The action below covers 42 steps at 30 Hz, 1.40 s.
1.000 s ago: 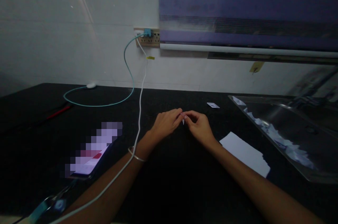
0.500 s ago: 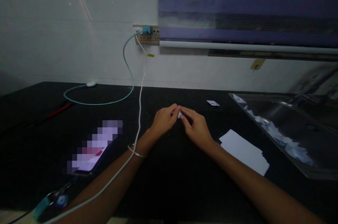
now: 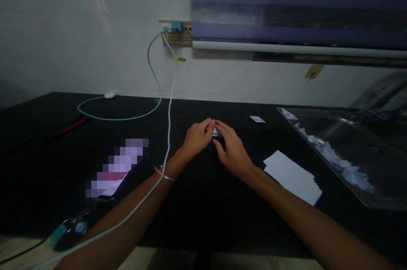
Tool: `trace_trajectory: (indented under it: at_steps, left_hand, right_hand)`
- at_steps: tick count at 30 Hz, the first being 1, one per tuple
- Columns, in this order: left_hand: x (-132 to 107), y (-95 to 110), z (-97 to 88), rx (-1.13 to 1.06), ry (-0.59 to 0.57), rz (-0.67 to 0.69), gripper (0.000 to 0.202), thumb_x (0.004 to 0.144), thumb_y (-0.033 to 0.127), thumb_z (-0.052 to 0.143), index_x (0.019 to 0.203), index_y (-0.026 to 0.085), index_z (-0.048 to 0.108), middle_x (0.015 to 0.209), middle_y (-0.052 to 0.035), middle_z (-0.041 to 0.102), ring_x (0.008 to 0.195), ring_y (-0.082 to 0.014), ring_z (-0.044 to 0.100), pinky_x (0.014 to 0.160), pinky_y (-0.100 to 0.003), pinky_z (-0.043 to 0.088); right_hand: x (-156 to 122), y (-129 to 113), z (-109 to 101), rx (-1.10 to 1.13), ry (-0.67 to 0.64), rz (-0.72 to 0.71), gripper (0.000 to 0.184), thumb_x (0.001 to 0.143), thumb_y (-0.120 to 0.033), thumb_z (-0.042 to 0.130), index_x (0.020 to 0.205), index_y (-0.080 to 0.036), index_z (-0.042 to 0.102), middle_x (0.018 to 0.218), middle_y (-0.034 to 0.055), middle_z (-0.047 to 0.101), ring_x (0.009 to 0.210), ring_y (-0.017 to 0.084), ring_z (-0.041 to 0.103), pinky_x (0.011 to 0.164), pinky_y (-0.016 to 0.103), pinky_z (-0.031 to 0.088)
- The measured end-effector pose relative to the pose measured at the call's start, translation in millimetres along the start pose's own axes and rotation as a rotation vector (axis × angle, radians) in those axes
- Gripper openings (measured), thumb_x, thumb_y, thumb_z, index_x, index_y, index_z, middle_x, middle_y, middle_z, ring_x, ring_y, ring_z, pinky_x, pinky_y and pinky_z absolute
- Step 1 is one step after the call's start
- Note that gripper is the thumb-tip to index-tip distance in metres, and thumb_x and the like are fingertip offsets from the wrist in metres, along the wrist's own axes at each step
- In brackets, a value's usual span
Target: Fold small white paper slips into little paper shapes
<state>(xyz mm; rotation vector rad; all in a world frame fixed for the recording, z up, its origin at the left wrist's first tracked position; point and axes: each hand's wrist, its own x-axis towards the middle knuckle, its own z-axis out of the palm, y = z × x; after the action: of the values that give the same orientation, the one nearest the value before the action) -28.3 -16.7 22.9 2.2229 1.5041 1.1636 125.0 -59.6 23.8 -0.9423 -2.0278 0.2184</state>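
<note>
A small piece of folded white paper (image 3: 216,132) lies between my two hands, low over the dark counter and partly hidden by fingers. My left hand (image 3: 197,137) is closed on its left side, thumb and fingertips pressed together. From the right, my right hand (image 3: 234,148) bears on the same paper with its fingertips, the thumb lower and a little apart. The fingertips of both hands meet at the paper's top. Beside my right forearm lies a stack of white paper sheets (image 3: 293,177). Farther back is a flat folded paper piece (image 3: 257,119).
Several folded paper pieces (image 3: 338,162) line the left edge of a metal sink (image 3: 381,168). A phone (image 3: 117,170) with a blurred screen lies at left. A white cable (image 3: 169,126) crosses my left forearm; a teal cable (image 3: 127,118) curves behind. A socket strip (image 3: 181,34) is on the wall.
My right thumb has moved down, away from the paper, and more of the folded paper shows. The whole view has shifted slightly, with the scene sitting higher.
</note>
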Motion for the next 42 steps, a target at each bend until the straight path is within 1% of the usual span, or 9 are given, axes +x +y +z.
trace_trajectory:
  at_steps: [5, 9, 12, 15, 20, 24, 28, 35, 42]
  left_hand:
    - [-1.8, 2.0, 0.5, -0.061, -0.103, 0.087, 0.041, 0.100, 0.044, 0.032, 0.078, 0.020, 0.056, 0.065, 0.0012, 0.056, 0.060, -0.0128, 0.051, 0.059, -0.026, 0.033]
    - [-3.0, 3.1, 0.0, -0.101, -0.207, 0.105, 0.040, 0.100, 0.045, 0.035, 0.077, 0.019, 0.054, 0.065, 0.0018, 0.054, 0.060, -0.0123, 0.049, 0.058, -0.026, 0.032]
    - [-1.8, 2.6, 0.5, -0.144, -0.168, 0.083, 0.038, 0.101, 0.046, 0.032, 0.086, 0.019, 0.055, 0.073, 0.0002, 0.057, 0.066, -0.0130, 0.052, 0.064, -0.026, 0.038]
    - [0.8, 1.0, 2.6, -0.213, -0.051, 0.134, 0.035, 0.102, 0.042, 0.029, 0.106, 0.019, 0.055, 0.096, -0.0049, 0.062, 0.088, -0.0154, 0.058, 0.082, -0.028, 0.044]
    - [3.9, -0.2, 4.4, -0.262, -0.002, 0.284, 0.036, 0.102, 0.037, 0.029, 0.120, 0.019, 0.054, 0.123, -0.0100, 0.057, 0.118, -0.0183, 0.051, 0.103, -0.034, 0.039]
    - [4.0, -1.1, 1.8, -0.308, -0.108, 0.269, 0.036, 0.102, 0.039, 0.031, 0.104, 0.017, 0.059, 0.106, -0.0084, 0.061, 0.102, -0.0173, 0.056, 0.095, -0.032, 0.043]
    - [4.7, -3.4, -0.4, -0.376, -0.086, 0.248, 0.034, 0.100, 0.041, 0.038, 0.091, 0.016, 0.058, 0.093, -0.0054, 0.059, 0.089, -0.0155, 0.055, 0.084, -0.029, 0.044]
    - [2.1, 0.7, -1.7, -0.385, -0.135, 0.137, 0.035, 0.099, 0.045, 0.039, 0.092, 0.016, 0.058, 0.082, -0.0023, 0.058, 0.076, -0.0135, 0.054, 0.069, -0.025, 0.043]
    - [-1.3, -0.3, 2.9, -0.346, -0.152, 0.109, 0.034, 0.096, 0.045, 0.045, 0.079, 0.017, 0.053, 0.065, 0.0019, 0.050, 0.057, -0.0099, 0.044, 0.053, -0.022, 0.033]
  right_hand:
    - [5.7, 4.6, -4.1, 0.053, 0.078, 0.088, 0.021, 0.088, -0.016, 0.052, 0.106, -0.019, 0.061, 0.108, 0.0117, 0.061, 0.103, 0.025, 0.058, 0.093, 0.044, 0.050]
    - [8.1, 14.6, -4.5, 0.056, 0.143, 0.208, 0.004, 0.086, -0.020, 0.057, 0.086, -0.020, 0.061, 0.094, 0.0084, 0.057, 0.087, 0.022, 0.056, 0.076, 0.037, 0.050]
    - [10.4, 16.8, -7.2, 0.062, 0.145, 0.237, 0.006, 0.086, -0.026, 0.059, 0.085, -0.020, 0.062, 0.089, 0.0061, 0.056, 0.080, 0.020, 0.054, 0.072, 0.034, 0.047]
    - [12.8, 16.9, -8.6, 0.177, 0.113, 0.254, 0.007, 0.088, -0.027, 0.057, 0.086, -0.021, 0.059, 0.083, 0.0036, 0.057, 0.075, 0.017, 0.055, 0.070, 0.031, 0.046]
    - [13.4, 22.4, -5.0, 0.377, 0.039, 0.262, 0.009, 0.087, -0.029, 0.056, 0.091, -0.021, 0.056, 0.087, 0.0031, 0.063, 0.081, 0.018, 0.061, 0.077, 0.031, 0.049]
    - [13.6, 26.2, -5.9, 0.401, 0.008, 0.254, 0.016, 0.087, -0.034, 0.058, 0.096, -0.021, 0.062, 0.092, 0.0046, 0.067, 0.085, 0.020, 0.063, 0.080, 0.033, 0.051]
    - [15.3, 28.1, -10.3, 0.401, 0.038, 0.235, 0.024, 0.088, -0.040, 0.061, 0.099, -0.020, 0.069, 0.101, 0.0057, 0.071, 0.095, 0.022, 0.065, 0.089, 0.037, 0.049]
    - [16.4, 29.0, -12.3, 0.435, 0.078, 0.271, 0.026, 0.083, -0.043, 0.066, 0.094, -0.021, 0.073, 0.102, 0.0070, 0.073, 0.099, 0.025, 0.066, 0.093, 0.042, 0.050]
    - [14.6, 38.9, -6.3, 0.640, 0.178, 0.400, 0.042, 0.071, -0.041, 0.079, 0.104, -0.025, 0.058, 0.081, 0.0011, 0.069, 0.073, 0.019, 0.066, 0.068, 0.034, 0.056]
